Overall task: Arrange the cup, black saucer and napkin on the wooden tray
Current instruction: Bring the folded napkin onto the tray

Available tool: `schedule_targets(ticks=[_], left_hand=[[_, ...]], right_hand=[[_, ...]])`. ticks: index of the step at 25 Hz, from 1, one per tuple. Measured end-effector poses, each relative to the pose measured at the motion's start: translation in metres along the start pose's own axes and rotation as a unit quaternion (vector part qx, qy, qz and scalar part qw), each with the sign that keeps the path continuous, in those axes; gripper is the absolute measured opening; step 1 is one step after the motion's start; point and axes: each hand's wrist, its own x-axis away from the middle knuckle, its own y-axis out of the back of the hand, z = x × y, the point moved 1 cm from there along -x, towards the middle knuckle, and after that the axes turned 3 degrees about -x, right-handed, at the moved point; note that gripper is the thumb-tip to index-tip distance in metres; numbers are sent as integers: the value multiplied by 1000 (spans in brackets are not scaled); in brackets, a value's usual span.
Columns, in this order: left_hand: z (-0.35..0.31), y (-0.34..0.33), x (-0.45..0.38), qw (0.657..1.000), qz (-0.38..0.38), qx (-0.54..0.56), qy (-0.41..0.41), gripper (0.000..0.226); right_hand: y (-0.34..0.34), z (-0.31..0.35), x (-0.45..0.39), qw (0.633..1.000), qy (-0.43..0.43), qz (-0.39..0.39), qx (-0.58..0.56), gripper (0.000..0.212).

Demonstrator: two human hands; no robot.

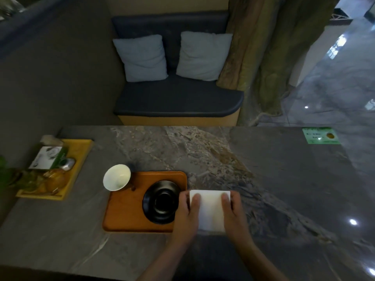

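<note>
Two bare hands press flat on a white folded napkin (pixel 210 209) that lies on the grey stone worktop (pixel 284 189), just off the right edge of the wooden tray (pixel 125 213). The left hand (pixel 187 211) covers the napkin's left side, its fingers (pixel 195 199) stretched toward the far edge; part of this hand also overlaps the tray's right rim and the near right side of the black saucer (pixel 161 201). The right hand (pixel 233 211) lies along the napkin's right side, fingers (pixel 225 198) likewise extended. Neither grip is closed: both hands are open, palms down, resting on the paper rather than pinching it.

The black saucer sits on the right half of the tray, its raised centre ring visible. The white cup (pixel 117 177) stands at the tray's far left corner, overhanging that corner; whether its foot rests on the wood or on the stone I cannot tell.

Toward the worktop's left edge is a yellow tray (pixel 81 151) holding a small white-and-green box (pixel 46 158) and some blurred items. A green card (pixel 320 135) lies at the far right corner. Beyond the far edge stands a dark blue bench seat (pixel 176 100) with two pale cushions (pixel 142 57).
</note>
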Motion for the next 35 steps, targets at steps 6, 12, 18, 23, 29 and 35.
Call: schedule_targets(ticks=[6, 12, 18, 23, 29, 35], left_hand=[[20, 66, 4, 997, -76, -20, 19, 43], [51, 144, -8, 996, -76, -12, 35, 20], [107, 226, -42, 997, -6, -15, 81, 8], [154, 270, -64, 986, 114, -6, 122, 27], [169, 288, -81, 986, 65, -75, 133, 53], [160, 295, -102, 985, 42, -135, 104, 46]], right_hand=[[-76, -5, 20, 997, 50, -6, 58, 19], [-160, -9, 34, 997, 31, -8, 67, 2], [-224, -16, 41, 995, -19, 59, 72, 12], [-260, -22, 45, 991, -87, 87, 47, 23], [-285, -29, 33, 973, -99, 177, 113, 70], [-307, -43, 19, 973, -34, 111, 202, 57]])
